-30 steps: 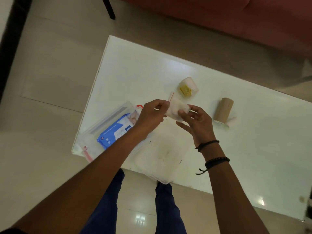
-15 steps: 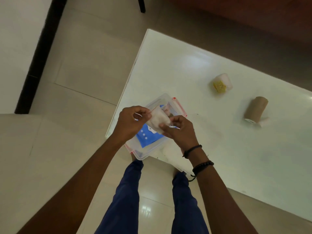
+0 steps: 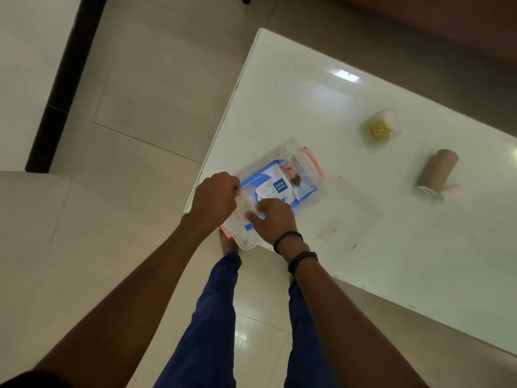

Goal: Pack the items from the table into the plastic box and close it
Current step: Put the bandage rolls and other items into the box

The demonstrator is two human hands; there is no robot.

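Note:
A clear plastic box [image 3: 319, 196] with red latches sits at the near left corner of the white table [image 3: 321, 107]. A blue wipes pack [image 3: 282, 183] lies inside it. Both hands hold a small white packet [image 3: 247, 201] over the box's near end: my left hand [image 3: 215, 200] grips its left side, my right hand [image 3: 272, 218] pinches its right side. The clear lid [image 3: 355, 217] lies flat on the table right of the box. A white roll with a yellow label [image 3: 382, 126] and a tan bandage roll [image 3: 437, 172] lie farther right.
The box overhangs the table's near edge slightly. My legs in blue trousers [image 3: 212, 317] stand on the tiled floor below. A dark red sofa [image 3: 447, 18] runs along the far side of the table.
Both hands carried the white packet from above the lid leftward and down into the near end of the box. The camera view shifted left.

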